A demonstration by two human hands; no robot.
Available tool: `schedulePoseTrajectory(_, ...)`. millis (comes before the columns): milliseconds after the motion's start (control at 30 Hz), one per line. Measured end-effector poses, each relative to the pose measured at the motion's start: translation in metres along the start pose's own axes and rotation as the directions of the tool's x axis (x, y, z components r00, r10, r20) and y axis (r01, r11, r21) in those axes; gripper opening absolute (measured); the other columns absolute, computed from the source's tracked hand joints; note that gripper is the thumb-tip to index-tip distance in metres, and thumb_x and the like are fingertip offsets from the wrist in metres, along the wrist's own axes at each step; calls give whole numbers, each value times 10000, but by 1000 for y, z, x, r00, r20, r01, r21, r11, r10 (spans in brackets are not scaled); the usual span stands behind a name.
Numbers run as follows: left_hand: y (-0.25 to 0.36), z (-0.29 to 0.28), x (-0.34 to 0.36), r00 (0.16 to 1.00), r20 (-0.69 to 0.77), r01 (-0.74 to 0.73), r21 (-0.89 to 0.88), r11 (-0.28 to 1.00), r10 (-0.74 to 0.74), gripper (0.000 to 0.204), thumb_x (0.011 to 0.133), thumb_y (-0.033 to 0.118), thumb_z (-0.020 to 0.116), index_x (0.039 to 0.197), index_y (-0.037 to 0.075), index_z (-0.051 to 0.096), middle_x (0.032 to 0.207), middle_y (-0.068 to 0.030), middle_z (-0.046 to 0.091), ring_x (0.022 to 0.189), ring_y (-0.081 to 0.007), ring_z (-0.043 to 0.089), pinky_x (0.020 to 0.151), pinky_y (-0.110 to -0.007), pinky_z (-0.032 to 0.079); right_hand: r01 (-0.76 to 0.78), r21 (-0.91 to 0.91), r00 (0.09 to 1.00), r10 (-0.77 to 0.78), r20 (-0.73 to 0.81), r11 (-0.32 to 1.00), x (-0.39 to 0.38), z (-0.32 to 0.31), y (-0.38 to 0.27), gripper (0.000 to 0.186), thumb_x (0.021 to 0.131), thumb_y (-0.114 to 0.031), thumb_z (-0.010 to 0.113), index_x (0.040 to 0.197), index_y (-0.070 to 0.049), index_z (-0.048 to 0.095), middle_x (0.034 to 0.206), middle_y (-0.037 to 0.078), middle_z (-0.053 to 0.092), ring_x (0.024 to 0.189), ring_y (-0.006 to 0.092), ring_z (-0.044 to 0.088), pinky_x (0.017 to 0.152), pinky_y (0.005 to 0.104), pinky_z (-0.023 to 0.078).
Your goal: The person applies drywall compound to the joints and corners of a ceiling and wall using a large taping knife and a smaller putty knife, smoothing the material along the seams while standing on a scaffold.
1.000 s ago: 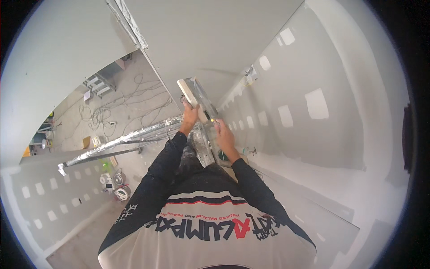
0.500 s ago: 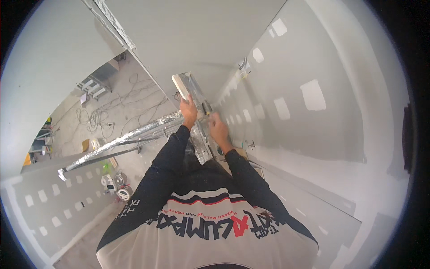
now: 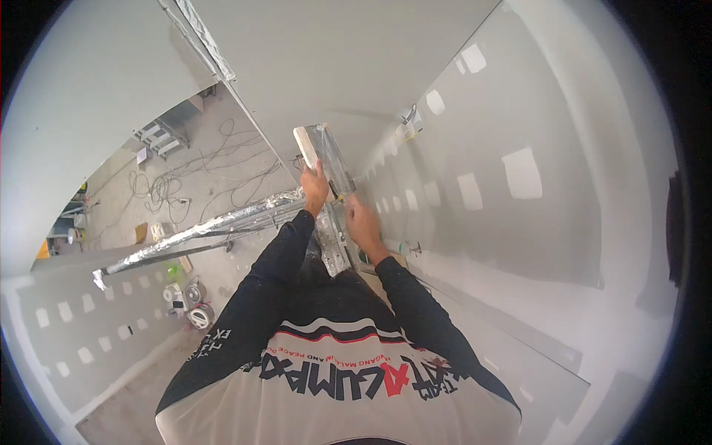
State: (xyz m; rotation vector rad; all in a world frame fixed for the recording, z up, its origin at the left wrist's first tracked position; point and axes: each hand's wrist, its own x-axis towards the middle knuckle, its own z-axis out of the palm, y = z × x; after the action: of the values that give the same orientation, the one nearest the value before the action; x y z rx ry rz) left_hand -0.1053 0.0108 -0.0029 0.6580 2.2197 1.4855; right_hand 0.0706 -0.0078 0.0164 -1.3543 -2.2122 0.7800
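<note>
My left hand (image 3: pixel 315 189) is raised in front of me and grips the near end of a long metal trough-shaped pan (image 3: pixel 323 152) smeared with white compound. My right hand (image 3: pixel 362 222) sits just below and to the right of it, fingers closed around what looks like the handle of a flat-bladed knife (image 3: pixel 339 199) that meets the pan; the blade is mostly hidden. Both arms are in black sleeves. A plaster-spattered metal piece (image 3: pixel 334 248) stands directly under the hands.
A grey plasterboard wall (image 3: pixel 564 245) with white filler patches runs along my right, and a ceiling panel (image 3: pixel 334 59) is above. A spattered metal beam (image 3: pixel 208 226) stretches left. Far below lie cables (image 3: pixel 185 178) and buckets (image 3: pixel 194 300) on the floor.
Both hands with the pan have shifted slightly up and left in the picture. The grips look the same.
</note>
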Motion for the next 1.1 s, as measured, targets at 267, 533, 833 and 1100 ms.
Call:
schedulePoseTrajectory(267,-11,1,0,1000,8,24,-7,1000,-24,518,1042,395,561,1077,-119,620,860,-314,686,838,-489,672,752,-513,507,-5,27,996,3,94,1000,7,-6,-12,240,1035,-294,537,1146,-97,618,921,216,707,862,469,666,715,561,499)
schedulePoseTrajectory(533,-23,1,8,1000,-10,8,-80,997,-8,535,1043,396,556,1147,-124,621,902,-320,691,894,-488,672,798,-493,505,-1,19,1000,0,24,1000,14,-1,-23,231,1037,-275,535,1148,-95,627,949,220,712,861,478,665,723,560,499)
schedulePoseTrajectory(833,-49,-42,49,942,336,-51,97,994,16,691,1007,510,595,1342,-91,528,1243,-338,633,1188,-465,616,998,-491,473,-194,130,973,207,-100,972,11,-47,56,266,1034,-185,563,1285,-100,548,888,220,702,831,429,684,739,491,515)
schedulePoseTrajectory(1100,-48,-20,68,861,429,-356,121,927,275,722,1007,410,601,1553,16,340,1169,-391,628,1159,-503,609,1026,-536,453,125,148,990,-134,51,981,-6,-42,14,325,972,-171,642,1284,-89,602,1121,192,704,966,445,673,836,489,529)
